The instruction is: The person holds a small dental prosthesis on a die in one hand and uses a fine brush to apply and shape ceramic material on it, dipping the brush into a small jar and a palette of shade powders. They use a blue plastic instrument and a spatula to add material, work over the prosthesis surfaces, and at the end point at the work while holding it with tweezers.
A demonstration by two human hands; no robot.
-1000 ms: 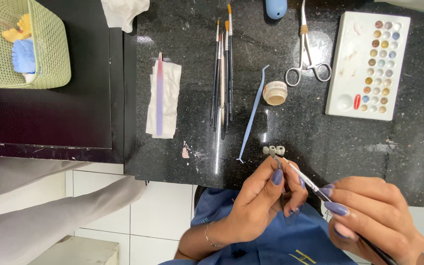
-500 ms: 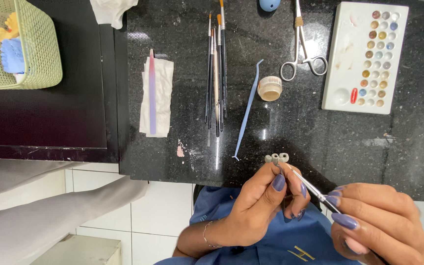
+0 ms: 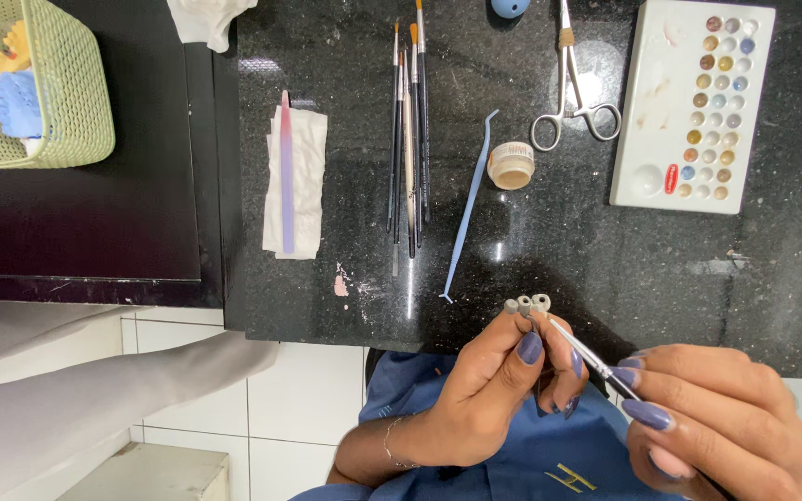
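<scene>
Pinching grey pieces (image 3: 526, 304), left hand (image 3: 494, 390) curled

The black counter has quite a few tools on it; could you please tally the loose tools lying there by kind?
Thin paintbrushes: 4
Blue hooked applicator: 1
Metal scissor-handled forceps: 1
Pink-and-lilac stick on tissue: 1
Total: 7
The brush in the right hand is not counted.

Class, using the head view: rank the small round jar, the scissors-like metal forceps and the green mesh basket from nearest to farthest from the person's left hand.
Measured from the left hand:
1. Small round jar, on the black counter straight above the hand.
2. Metal forceps, farther up, slightly to the right.
3. Green mesh basket, at the far upper left corner.
</scene>
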